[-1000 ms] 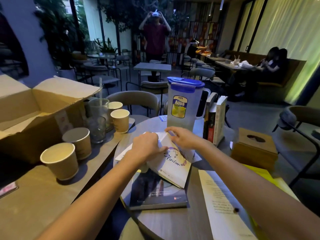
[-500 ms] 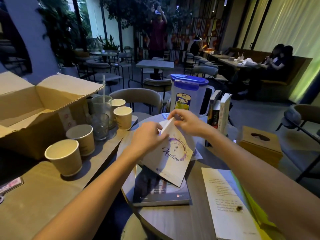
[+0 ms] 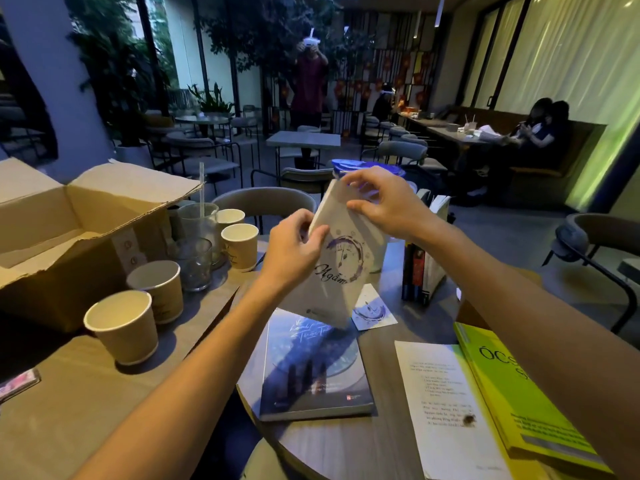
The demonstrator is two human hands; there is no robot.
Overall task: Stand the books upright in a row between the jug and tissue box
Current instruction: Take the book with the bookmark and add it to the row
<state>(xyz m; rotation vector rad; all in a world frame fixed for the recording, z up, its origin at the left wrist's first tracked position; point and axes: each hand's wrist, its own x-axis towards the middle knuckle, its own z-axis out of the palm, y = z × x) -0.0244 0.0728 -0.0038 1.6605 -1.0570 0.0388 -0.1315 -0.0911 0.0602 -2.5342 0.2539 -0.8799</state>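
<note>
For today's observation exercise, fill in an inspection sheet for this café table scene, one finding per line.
Surface: round wooden table, crowded.
Job's things: white book held tilted in the air; blue book, yellow book lying flat; upright books by mostly hidden jug.
Clutter: paper cups, cardboard box, glasses.
Grippers: left hand, right hand both gripping white book.
Cables: nothing seen.
Surroundings: café seating, people behind.

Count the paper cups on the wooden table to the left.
4 paper cups: the nearest, one behind it, one beside the glasses, one farthest back. The glasses may hide more.
</note>
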